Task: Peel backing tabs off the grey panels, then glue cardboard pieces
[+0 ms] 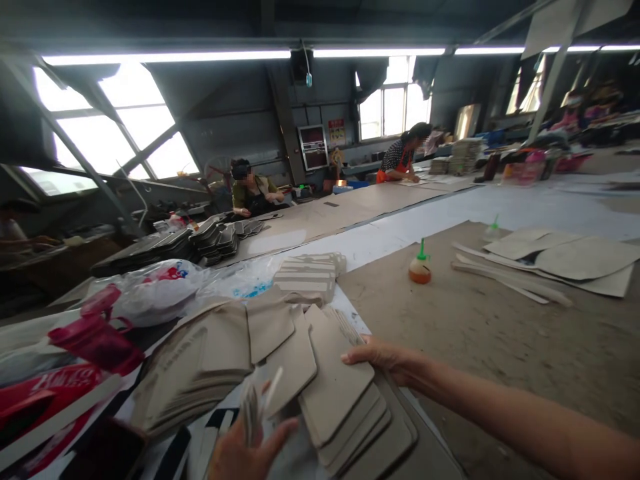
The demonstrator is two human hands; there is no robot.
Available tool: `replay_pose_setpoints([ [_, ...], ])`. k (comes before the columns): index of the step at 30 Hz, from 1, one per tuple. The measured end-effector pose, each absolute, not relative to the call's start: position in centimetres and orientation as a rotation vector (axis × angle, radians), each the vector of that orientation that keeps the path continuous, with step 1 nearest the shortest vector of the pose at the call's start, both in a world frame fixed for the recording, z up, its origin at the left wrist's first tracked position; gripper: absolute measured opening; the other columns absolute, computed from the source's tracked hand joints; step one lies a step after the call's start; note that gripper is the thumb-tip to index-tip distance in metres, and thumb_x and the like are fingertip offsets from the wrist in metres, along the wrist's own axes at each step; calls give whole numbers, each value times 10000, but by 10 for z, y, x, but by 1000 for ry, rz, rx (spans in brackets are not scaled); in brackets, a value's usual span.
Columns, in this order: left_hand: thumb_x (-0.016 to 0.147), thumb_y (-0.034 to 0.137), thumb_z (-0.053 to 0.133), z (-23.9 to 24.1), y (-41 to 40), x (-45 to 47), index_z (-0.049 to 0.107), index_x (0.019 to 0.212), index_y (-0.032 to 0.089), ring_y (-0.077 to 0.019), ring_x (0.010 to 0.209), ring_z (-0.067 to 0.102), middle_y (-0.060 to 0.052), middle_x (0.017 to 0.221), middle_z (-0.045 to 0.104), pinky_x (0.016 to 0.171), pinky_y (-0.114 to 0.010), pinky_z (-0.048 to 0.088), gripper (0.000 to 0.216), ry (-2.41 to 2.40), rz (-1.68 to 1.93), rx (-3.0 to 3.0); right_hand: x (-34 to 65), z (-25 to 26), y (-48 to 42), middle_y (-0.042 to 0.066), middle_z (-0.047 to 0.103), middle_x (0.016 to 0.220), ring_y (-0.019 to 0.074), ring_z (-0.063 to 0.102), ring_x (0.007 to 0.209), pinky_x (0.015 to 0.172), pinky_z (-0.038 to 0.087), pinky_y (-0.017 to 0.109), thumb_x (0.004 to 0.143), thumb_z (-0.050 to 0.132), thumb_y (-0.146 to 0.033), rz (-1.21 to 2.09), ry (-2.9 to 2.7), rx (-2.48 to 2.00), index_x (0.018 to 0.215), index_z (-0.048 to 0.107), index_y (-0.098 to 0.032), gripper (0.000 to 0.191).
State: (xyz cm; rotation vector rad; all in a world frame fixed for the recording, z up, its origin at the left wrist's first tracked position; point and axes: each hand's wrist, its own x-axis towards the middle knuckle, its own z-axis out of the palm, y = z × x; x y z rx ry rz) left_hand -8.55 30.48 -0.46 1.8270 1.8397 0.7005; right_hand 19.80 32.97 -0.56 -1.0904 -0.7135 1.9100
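My right hand (380, 357) grips the far right edge of a fanned stack of grey-beige flat panels (340, 380), thumb on top and the other fingers mostly hidden. My left hand (253, 437) is low in front, left of that stack. Its thumb stands apart from its blurred fingers. By these fingers is a pale streak (274, 390) that I cannot make out. More overlapping beige panels (293, 370) lie between the hands, and a thicker pile of panels (200, 360) sits to the left. Behind them is a striped pile of cut pieces (305, 275).
A glue bottle (420, 270) with a green nozzle stands on the table to the right, near pale cut sheets (565, 257). Plastic bags (155, 283) and a pink item (97, 330) crowd the left. Two co-workers (255, 190) (403, 157) are across the long table.
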Motion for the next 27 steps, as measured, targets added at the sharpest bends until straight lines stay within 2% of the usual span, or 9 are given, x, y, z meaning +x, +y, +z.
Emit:
replay_pose_setpoints([
  [2, 602, 523, 700, -15, 272, -69, 496, 1296, 263, -277, 1009, 634, -21, 979, 712, 842, -305, 493, 768, 1569, 706, 1930, 212, -3, 306, 81, 717, 783, 200, 669, 654, 609, 555, 325, 542, 765, -218, 1937, -694, -1061, 1057, 567, -111, 563],
  [4, 594, 397, 726, -21, 244, -48, 360, 1390, 302, -261, 1062, 616, -17, 1133, 678, 843, -279, 490, 882, 1385, 563, 1996, 226, 0, 283, 85, 716, 787, 191, 668, 652, 612, 553, 309, 567, 759, -232, 1957, -704, -1037, 1046, 578, -101, 528],
  [7, 573, 213, 688, -15, 211, -8, 209, 1448, 284, -290, 973, 650, -40, 1089, 695, 790, -314, 501, 1000, 1342, 239, 2067, 250, 6, 250, 74, 715, 788, 178, 663, 640, 607, 548, 293, 623, 741, -265, 1906, -717, -1072, 1031, 588, -108, 464],
  [10, 604, 195, 626, 6, 183, 34, 176, 1458, 184, -350, 984, 637, -123, 1103, 681, 813, -390, 491, 965, 1306, 127, 2100, 281, 18, 219, 75, 709, 779, 186, 668, 649, 626, 549, 299, 665, 731, -309, 1826, -694, -1163, 1019, 584, -115, 429],
  [12, 657, 229, 583, 22, 169, 61, 208, 1454, 193, -330, 970, 646, -114, 1067, 697, 806, -389, 495, 881, 1203, 200, 2056, 308, 31, 200, 80, 710, 796, 197, 672, 655, 625, 551, 310, 667, 740, -325, 1768, -681, -1258, 1037, 567, -133, 452],
  [15, 768, 284, 510, 39, 162, 97, 444, 1330, 286, -242, 992, 636, -36, 1069, 698, 833, -316, 472, 566, 1031, 481, 1957, 350, 56, 179, 91, 712, 789, 221, 674, 647, 615, 557, 347, 647, 759, -338, 1650, -692, -1459, 1046, 558, -151, 485],
  [17, 818, 301, 465, 42, 169, 121, 535, 1230, 270, -222, 1010, 620, -41, 1066, 694, 867, -311, 445, 419, 1067, 587, 1873, 372, 73, 170, 101, 713, 771, 241, 675, 643, 614, 559, 375, 633, 764, -341, 1574, -723, -1580, 1012, 578, -148, 464],
  [22, 877, 330, 406, 29, 201, 170, 617, 1069, 126, -252, 1073, 581, -167, 1118, 655, 907, -345, 410, 351, 1055, 627, 1777, 381, 93, 165, 143, 721, 774, 262, 677, 657, 609, 545, 353, 584, 742, -276, 1445, -909, -1770, 894, 668, -105, 361],
  [27, 882, 463, 438, 15, 215, 185, 606, 1076, 127, -239, 1081, 578, -150, 1126, 649, 942, -415, 399, 423, 985, 615, 1703, 341, 92, 175, 87, 727, 740, 228, 664, 644, 569, 533, 296, 560, 713, -224, 1443, -1077, -1717, 813, 697, -123, 273],
])
